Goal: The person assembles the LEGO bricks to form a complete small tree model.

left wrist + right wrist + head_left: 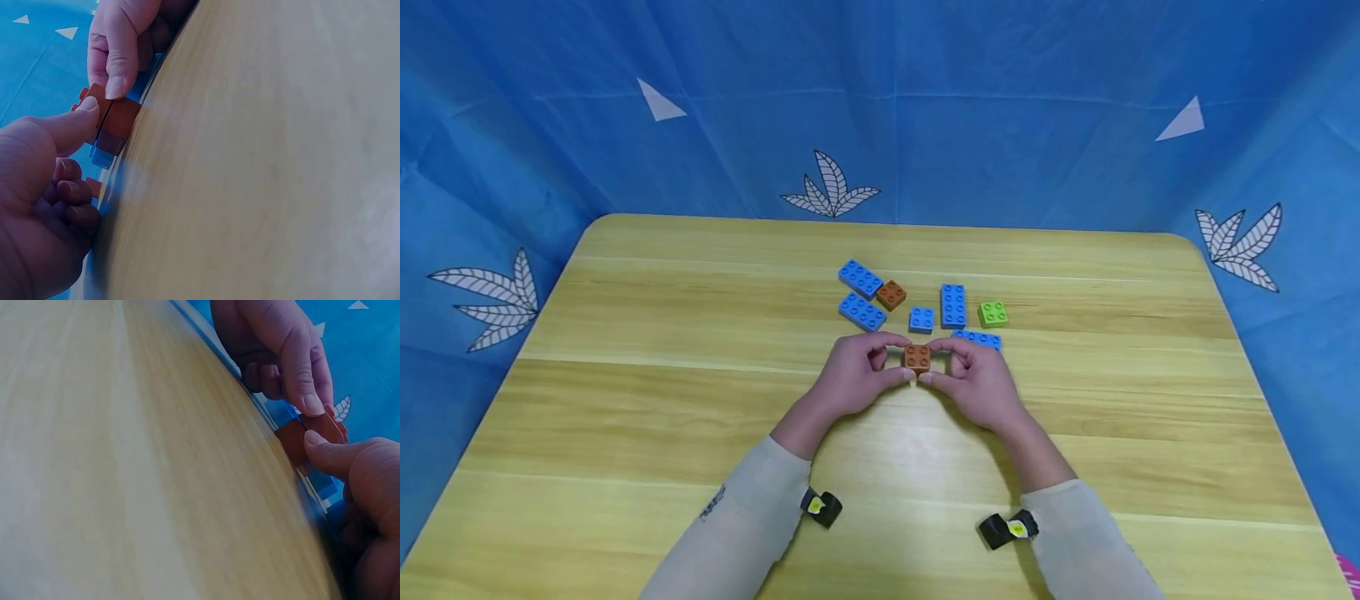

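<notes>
Near the middle of the table, an orange-brown 2x2 toy brick [917, 357] is pinched from both sides, its studs facing up. My left hand [857, 375] grips its left side between thumb and forefinger. On the right side, my right hand [981, 387] pinches it the same way. The left wrist view shows a second brown brick [128, 115] directly under the held one, a thin dark seam between them. Both thumbs press on the near face of the upper brick close to that seam, as the right wrist view also shows.
Beyond the hands lie blue 2x4 bricks [862, 312], a brown brick [891, 295], a small blue brick [921, 319] and a green brick [992, 314]. Another blue brick [977, 338] sits partly behind the right hand. A blue cloth [1000, 167] hangs behind the wooden table [662, 400].
</notes>
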Action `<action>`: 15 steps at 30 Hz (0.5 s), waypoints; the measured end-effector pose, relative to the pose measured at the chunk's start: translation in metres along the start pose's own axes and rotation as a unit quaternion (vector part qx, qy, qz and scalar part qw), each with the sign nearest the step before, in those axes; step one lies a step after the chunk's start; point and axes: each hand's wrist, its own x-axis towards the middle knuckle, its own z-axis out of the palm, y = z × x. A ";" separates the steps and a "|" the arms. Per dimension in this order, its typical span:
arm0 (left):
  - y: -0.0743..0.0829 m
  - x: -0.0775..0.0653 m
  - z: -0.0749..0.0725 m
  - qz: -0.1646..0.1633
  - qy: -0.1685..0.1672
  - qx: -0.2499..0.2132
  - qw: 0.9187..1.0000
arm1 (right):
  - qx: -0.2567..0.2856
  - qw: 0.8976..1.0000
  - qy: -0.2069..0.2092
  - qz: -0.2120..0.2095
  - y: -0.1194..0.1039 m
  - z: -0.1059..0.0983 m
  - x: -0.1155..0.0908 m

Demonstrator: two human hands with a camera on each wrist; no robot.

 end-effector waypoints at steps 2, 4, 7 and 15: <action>0.000 0.000 0.000 -0.004 0.000 -0.003 1.000 | -0.011 1.000 0.000 0.004 0.000 0.001 0.000; 0.000 0.000 -0.001 -0.005 -0.001 -0.005 1.000 | -0.016 1.000 0.001 0.009 0.000 0.001 0.000; 0.001 0.001 -0.001 -0.001 0.000 -0.003 1.000 | -0.023 1.000 0.005 0.006 0.000 0.002 0.000; 0.005 0.002 -0.011 0.013 -0.008 -0.011 1.000 | -0.031 0.999 0.007 0.007 -0.001 0.003 0.000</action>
